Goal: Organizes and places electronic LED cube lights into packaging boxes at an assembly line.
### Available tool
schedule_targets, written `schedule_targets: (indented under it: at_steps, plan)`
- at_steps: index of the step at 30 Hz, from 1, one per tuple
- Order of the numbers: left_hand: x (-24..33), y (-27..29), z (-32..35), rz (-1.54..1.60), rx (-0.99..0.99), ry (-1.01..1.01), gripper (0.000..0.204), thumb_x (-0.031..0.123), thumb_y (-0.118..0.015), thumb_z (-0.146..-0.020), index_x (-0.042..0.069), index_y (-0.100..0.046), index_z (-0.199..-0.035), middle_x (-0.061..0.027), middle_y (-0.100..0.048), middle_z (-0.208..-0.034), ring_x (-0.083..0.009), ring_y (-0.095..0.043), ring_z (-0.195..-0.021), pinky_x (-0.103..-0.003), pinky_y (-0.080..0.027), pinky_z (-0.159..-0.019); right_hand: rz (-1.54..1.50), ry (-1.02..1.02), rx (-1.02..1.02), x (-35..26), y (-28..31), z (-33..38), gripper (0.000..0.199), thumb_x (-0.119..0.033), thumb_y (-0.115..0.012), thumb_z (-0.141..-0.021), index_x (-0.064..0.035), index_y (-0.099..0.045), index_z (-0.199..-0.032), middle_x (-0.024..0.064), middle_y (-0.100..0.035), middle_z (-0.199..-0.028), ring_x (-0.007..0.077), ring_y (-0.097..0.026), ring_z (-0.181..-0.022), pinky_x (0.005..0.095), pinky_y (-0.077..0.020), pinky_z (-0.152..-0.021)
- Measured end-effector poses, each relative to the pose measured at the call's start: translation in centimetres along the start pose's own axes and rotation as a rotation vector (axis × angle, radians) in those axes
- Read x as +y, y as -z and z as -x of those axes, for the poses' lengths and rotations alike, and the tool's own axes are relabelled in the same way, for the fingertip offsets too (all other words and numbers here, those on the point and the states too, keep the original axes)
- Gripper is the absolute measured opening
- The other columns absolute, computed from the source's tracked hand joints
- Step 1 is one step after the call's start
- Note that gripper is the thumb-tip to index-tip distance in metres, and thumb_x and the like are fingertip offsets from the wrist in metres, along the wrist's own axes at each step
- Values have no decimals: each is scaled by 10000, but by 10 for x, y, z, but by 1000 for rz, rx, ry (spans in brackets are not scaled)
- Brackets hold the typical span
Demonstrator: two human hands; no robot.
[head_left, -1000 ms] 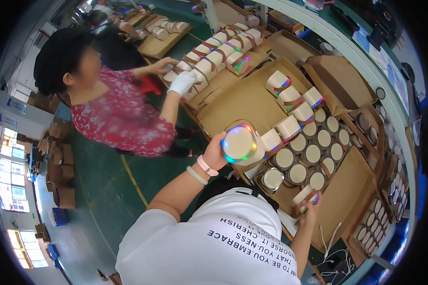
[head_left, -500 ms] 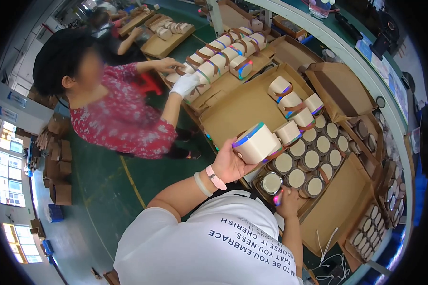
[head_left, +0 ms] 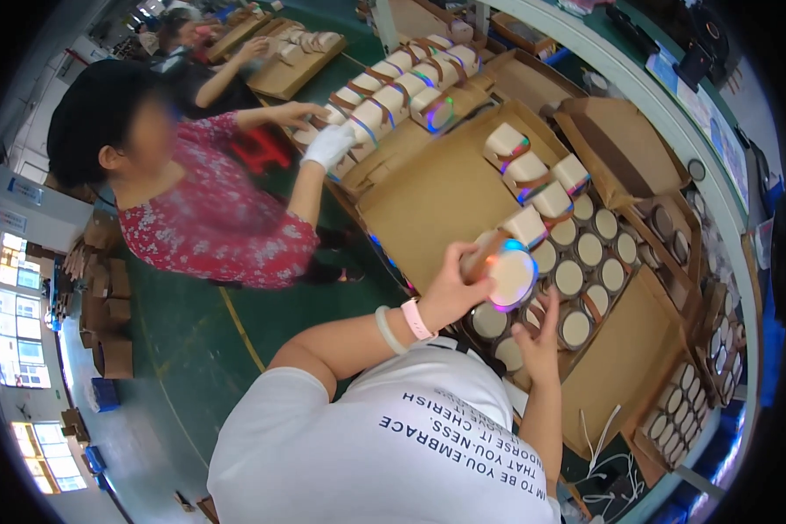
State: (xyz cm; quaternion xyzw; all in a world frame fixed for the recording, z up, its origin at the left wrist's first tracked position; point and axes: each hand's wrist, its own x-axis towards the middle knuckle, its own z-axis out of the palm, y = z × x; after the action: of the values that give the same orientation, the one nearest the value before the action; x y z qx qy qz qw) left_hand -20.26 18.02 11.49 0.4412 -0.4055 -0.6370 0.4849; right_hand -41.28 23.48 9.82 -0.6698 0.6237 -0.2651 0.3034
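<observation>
My left hand [head_left: 456,284] grips a drum-shaped portable speaker [head_left: 513,279], cream-faced with a brown strap and a ring glowing blue and purple. Its round end faces up toward me, above a group of like speakers standing on end. My right hand [head_left: 540,341] is just below it, thumb and forefinger spread, apart from the held speaker and near the standing ones [head_left: 575,329]. Nothing shows in the right hand; its other fingers are partly hidden. Beyond the held speaker, several cream speakers [head_left: 550,200] lie on their sides in a cardboard tray [head_left: 437,203], some lit.
On the left a co-worker in a red flowered top [head_left: 218,210] reaches a gloved hand [head_left: 329,147] to rows of speakers [head_left: 393,96]. A cardboard flap [head_left: 616,371] lies to my right, near white cables [head_left: 598,454]. A metal frame post [head_left: 734,210] rises at the right.
My left hand has turned the speaker so its round end faces up, and moved it right. My right hand has left the near speaker and lifted, its fingers spreading.
</observation>
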Motion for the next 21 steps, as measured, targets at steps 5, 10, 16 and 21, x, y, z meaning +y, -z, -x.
schedule_targets:
  at_steps: [5, 10, 16, 21]
  plan:
    - [30, -50, 10, -607, -98, -738, 512, 104, -710, -624, 66, -471, -1076, -143, -471, -1211, -372, -440, -1092, -423, -355, -964, -1506, -266, 147, -46, -1, -9, 825, -230, -643, -768, -146, -166, -1436, 91, -331, -1392, 253, -352, -1287, 435, -365, -1023]
    - [29, -40, 5, -529, -591, -580, 580, 98, -707, -648, 70, -478, -1180, -126, -468, -1274, -362, -429, -1149, -424, -330, -995, -1668, -498, 312, -32, 25, 2, 739, -111, -588, -624, -85, -358, -1326, 107, -410, -1339, 264, -433, -1222, 432, -394, -995]
    - [-7, 25, 5, -1058, -298, -365, 706, 107, -716, -652, 56, -396, -1279, -248, -364, -1282, -416, -396, -1165, -470, -347, -986, 781, 327, 985, 35, 158, 84, 889, -241, -808, -614, -120, -286, -1322, 147, -384, -1216, 318, -446, -1077, 483, -395, -931]
    - [-22, 35, -17, -1183, -300, -256, 805, 157, -747, -657, 67, -344, -1348, -278, -339, -1273, -461, -390, -1146, -481, -359, -965, 1679, -346, 1660, -31, 315, 242, 668, -299, -857, -573, -21, -451, -1025, 128, -555, -862, 300, -574, -647, 350, -519, -624]
